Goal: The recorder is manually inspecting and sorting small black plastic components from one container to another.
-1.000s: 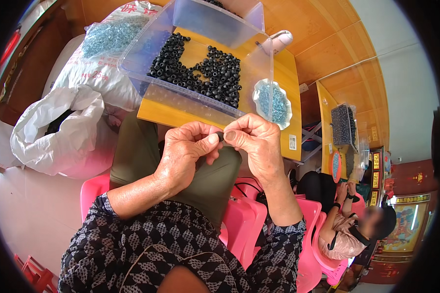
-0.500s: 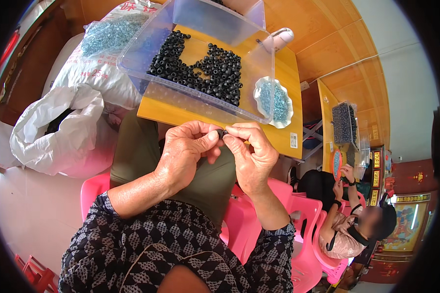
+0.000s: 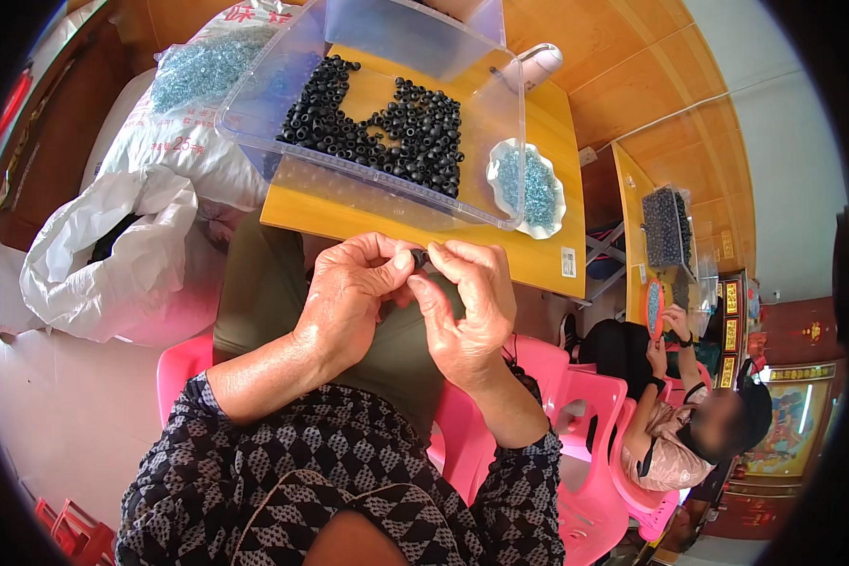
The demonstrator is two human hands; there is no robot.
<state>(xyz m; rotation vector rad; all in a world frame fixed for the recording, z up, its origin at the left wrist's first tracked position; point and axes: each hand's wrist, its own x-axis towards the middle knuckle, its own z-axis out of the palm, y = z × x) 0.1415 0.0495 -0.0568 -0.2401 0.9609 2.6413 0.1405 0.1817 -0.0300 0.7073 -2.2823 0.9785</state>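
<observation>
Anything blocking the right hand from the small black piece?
Nothing visible. The left hand pinches the small black piece from the left; the right hand is close beside it on the right, contact unclear.

Yellow tbl [image 3: 542, 257] has clr plastic bin [image 3: 491, 118] & wavy-rimmed wht dish [image 3: 558, 205] on top.

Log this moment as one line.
left hand: pinching small black piece; right hand: close beside it, contact unclear; clear bin: black pieces inside; scalloped dish: pale-blue pieces, right of bin
</observation>
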